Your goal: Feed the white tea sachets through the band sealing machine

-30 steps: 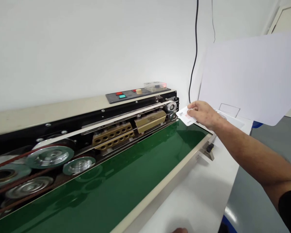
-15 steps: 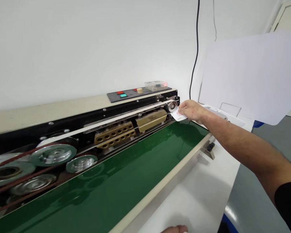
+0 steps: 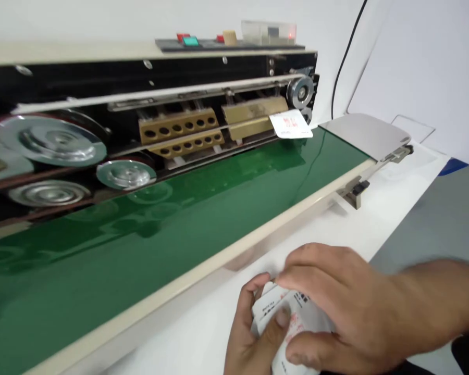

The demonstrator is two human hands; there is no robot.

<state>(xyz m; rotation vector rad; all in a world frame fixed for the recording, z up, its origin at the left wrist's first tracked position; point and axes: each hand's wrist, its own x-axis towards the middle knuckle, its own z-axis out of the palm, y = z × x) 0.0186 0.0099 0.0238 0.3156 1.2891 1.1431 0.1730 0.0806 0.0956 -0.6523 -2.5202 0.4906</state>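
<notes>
While one white printed pouch [image 3: 291,124] stands at the mouth of a band sealer [image 3: 101,78], its upper part against a steel roller [image 3: 300,92] and its lower edge just above the green conveyor belt [image 3: 140,245], a bundle of pouches [image 3: 293,323] sits in the person's hands near the front edge of the white desk [image 3: 316,234]. One pouch appears to be in the machine, with the rest of the bundle left in hand. The left hand [image 3: 250,338] is curled closed around the bundle's side, thumb across its face. The right hand [image 3: 336,297] cups over the top, fingers bent, gripping it firmly.
</notes>
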